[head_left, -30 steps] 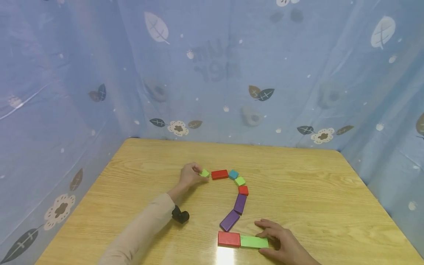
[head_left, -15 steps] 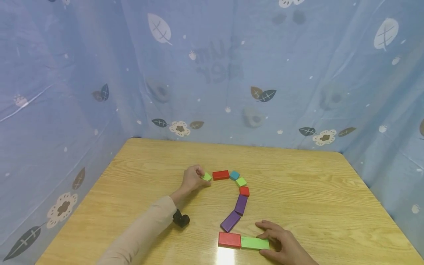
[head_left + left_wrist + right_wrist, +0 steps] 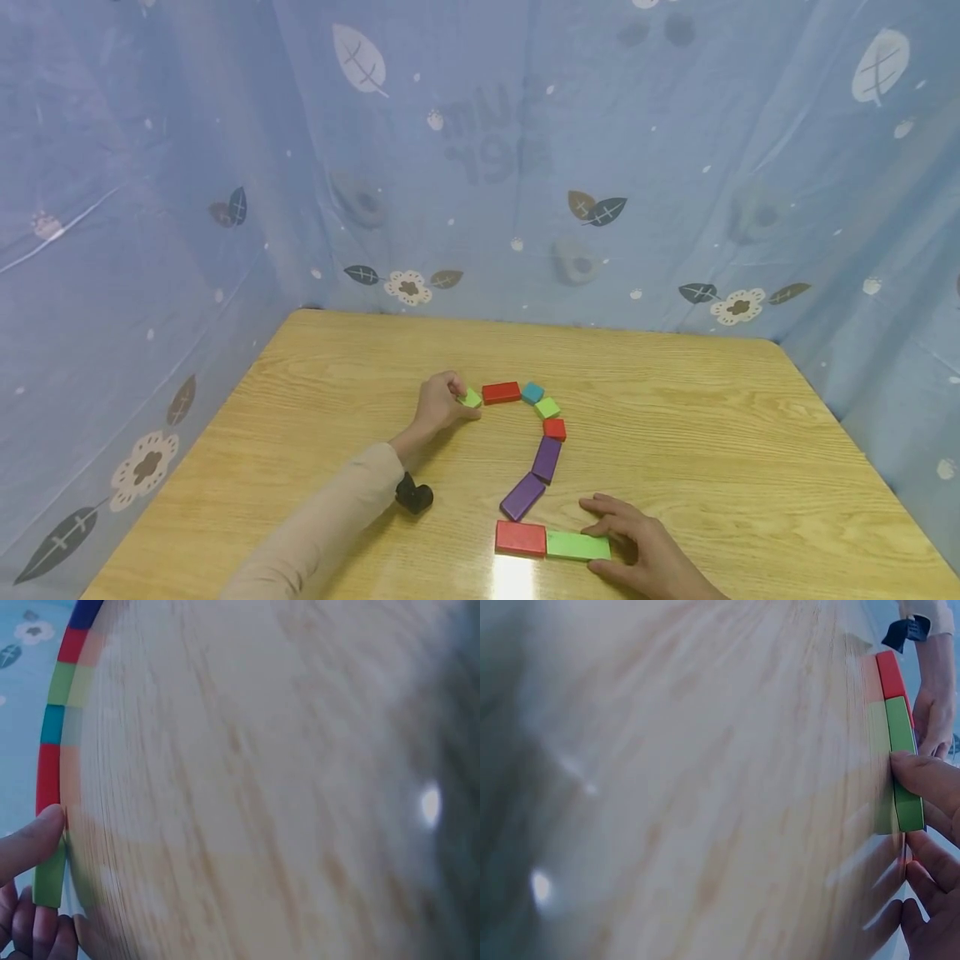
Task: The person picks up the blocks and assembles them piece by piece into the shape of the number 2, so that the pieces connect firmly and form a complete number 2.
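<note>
At the far end of a curved row of blocks, my left hand (image 3: 441,404) pinches a small light-green block (image 3: 470,398) between thumb and fingers. This block stands right at the end of a red oblong block (image 3: 501,393); in the left wrist view the thumb (image 3: 34,844) overlaps where they meet. Close to me, my right hand (image 3: 637,542) grips the right end of a long green block (image 3: 577,546), thumb on the near side and fingers on the far side. Its left end meets a red block (image 3: 521,538).
Between the two ends the row curves through a blue cube (image 3: 532,392), a light-green cube (image 3: 547,407), a red cube (image 3: 554,429) and two purple oblong blocks (image 3: 547,459). Everything lies on a wooden table (image 3: 697,433), with a blue patterned curtain (image 3: 465,167) behind it.
My left hand has moved the small light-green block slightly right and nearer, closing the gap to the red oblong block. The right hand stays at the long green block.
</note>
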A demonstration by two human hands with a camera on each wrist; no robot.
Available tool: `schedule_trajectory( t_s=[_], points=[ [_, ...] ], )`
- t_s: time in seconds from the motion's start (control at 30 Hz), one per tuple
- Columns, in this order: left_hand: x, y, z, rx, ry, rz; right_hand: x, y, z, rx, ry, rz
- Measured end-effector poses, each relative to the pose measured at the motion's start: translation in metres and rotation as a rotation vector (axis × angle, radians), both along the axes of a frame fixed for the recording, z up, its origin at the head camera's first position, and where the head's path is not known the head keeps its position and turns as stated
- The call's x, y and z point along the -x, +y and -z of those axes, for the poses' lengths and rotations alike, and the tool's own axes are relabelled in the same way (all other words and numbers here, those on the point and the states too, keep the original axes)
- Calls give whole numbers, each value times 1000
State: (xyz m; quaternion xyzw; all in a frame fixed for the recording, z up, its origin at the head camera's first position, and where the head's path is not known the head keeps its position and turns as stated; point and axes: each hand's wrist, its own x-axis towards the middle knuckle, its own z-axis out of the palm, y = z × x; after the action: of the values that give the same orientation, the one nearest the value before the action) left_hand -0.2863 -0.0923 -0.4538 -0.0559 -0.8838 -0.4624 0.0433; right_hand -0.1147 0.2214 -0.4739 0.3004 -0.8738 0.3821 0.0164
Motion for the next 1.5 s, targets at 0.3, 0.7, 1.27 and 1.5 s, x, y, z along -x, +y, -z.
schedule_trajectory(
  t_s=[0.3,0.7,1.27,1.5],
  points=[
    [-1,3,-2,71,1,5,-1,1,0,-24,-8,12],
    [-2,6,-4,130,-31,-3,-1,1,3,-8,-2,2],
    [-1,8,-5,174,-78,-3,-4,1,3,-9,-35,11],
    [-1,6,-8,118,-115,14,-3,1,3,-19,-45,14]
  ],
)
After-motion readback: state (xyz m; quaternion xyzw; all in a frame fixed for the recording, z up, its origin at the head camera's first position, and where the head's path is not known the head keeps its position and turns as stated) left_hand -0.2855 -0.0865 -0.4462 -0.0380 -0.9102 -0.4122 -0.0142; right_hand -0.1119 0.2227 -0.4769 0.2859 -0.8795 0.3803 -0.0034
